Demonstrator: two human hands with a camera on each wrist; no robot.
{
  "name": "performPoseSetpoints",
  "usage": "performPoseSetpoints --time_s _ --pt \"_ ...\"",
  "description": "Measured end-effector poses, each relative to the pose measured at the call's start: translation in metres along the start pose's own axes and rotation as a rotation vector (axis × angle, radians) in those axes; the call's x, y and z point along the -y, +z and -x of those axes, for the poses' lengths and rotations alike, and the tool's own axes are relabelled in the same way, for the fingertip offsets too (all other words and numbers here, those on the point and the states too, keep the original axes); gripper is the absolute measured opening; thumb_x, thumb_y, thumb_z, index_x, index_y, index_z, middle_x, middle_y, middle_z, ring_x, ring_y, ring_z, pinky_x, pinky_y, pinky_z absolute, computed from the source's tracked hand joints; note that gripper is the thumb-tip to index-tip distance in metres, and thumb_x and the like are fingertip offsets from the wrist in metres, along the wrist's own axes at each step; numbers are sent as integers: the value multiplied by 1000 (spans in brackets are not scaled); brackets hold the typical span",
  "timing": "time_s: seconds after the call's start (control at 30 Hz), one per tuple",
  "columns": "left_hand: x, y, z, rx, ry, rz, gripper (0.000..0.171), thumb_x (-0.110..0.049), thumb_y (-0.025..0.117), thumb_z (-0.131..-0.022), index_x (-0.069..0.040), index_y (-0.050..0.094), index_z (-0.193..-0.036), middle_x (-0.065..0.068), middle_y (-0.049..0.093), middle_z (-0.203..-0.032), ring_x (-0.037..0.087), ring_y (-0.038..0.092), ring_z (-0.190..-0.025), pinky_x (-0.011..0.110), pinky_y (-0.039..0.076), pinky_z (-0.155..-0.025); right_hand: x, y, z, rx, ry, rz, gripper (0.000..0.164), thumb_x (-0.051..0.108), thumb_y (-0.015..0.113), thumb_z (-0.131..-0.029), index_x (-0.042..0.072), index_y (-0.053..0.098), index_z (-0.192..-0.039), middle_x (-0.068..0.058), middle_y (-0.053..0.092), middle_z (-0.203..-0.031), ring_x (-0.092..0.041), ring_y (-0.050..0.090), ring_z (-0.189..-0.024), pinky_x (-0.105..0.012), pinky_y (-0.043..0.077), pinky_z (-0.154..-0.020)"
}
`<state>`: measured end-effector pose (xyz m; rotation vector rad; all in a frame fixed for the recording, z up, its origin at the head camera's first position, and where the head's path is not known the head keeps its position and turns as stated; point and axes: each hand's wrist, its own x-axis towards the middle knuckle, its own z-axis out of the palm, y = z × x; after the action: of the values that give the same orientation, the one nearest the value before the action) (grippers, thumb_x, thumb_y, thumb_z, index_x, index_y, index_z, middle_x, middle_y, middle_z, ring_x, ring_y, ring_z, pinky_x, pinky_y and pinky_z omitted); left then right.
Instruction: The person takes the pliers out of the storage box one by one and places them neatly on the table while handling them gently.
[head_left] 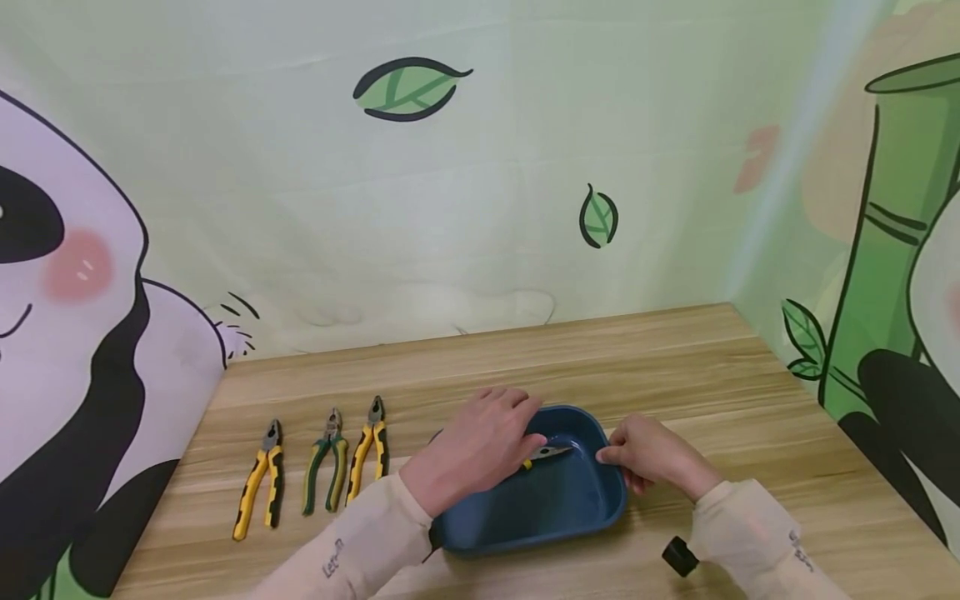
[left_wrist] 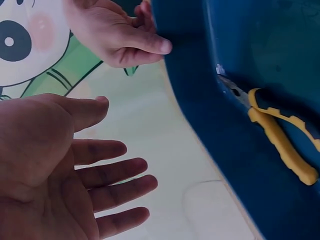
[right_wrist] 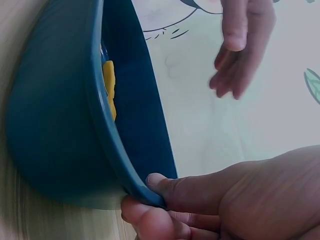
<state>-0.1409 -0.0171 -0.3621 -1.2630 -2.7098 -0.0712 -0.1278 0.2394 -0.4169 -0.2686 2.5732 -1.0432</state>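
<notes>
A blue plastic bin [head_left: 532, 510] stands on the wooden table in the head view. Inside it lies a pair of needle-nose pliers [left_wrist: 276, 137] with yellow and black handles; in the head view the left hand covers most of them. My left hand [head_left: 480, 446] hovers over the bin's left part, and its fingers look straight and hold nothing in the left wrist view. At the bin's right end, my right hand [head_left: 656, 454] pinches the rim, thumb on the inner side and fingers outside, as the right wrist view shows.
Left of the bin, two yellow-and-black pliers [head_left: 274, 479] [head_left: 377, 433] and one green-handled pair of pliers [head_left: 333, 446] lie in a row on the table [head_left: 645, 358]. A printed cloth backdrop [head_left: 480, 208] rises behind the table's far edge.
</notes>
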Motion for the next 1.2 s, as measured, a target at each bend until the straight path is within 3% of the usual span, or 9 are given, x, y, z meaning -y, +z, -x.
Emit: performPoseSetpoints --time_s 0.2,0.43,0.53,0.77,1.2 --pt "2 13 -1 23 -8 -13 37 -35 67 -102 -6 69 -125 7 70 -112 20 68 -99 35 56 -86 -1 0 -1 4 3 -1 34 10 67 -100 6 62 -66 2 55 -48 -9 53 -42 -21 39 -45" --pt "5 25 -1 9 14 -32 25 -32 73 -98 -8 74 -105 3 65 -89 18 64 -82 31 54 -73 0 -1 -1 3 22 -8 34 10 67 -100 5 62 -66 2 55 -48 -10 53 -42 -22 39 -45" --pt "7 29 -2 35 3 -25 23 -31 74 -97 -8 74 -100 2 62 -83 17 62 -77 30 53 -69 0 -1 0 2 18 -5 34 11 67 -100 5 62 -66 1 55 -48 -10 53 -42 -22 39 -44" --pt "9 39 -2 135 -55 1 24 -31 73 -98 -7 75 -101 3 61 -83 17 59 -74 28 51 -65 2 0 1 1 24 -5 34 11 67 -99 5 62 -66 1 55 -49 -10 53 -42 -22 39 -45" --pt "13 53 -1 222 -140 -9 26 -31 74 -97 -6 77 -102 6 62 -90 19 63 -80 33 55 -71 2 0 0 -6 38 4 35 11 67 -100 5 61 -66 1 54 -48 -10 52 -42 -22 39 -45"
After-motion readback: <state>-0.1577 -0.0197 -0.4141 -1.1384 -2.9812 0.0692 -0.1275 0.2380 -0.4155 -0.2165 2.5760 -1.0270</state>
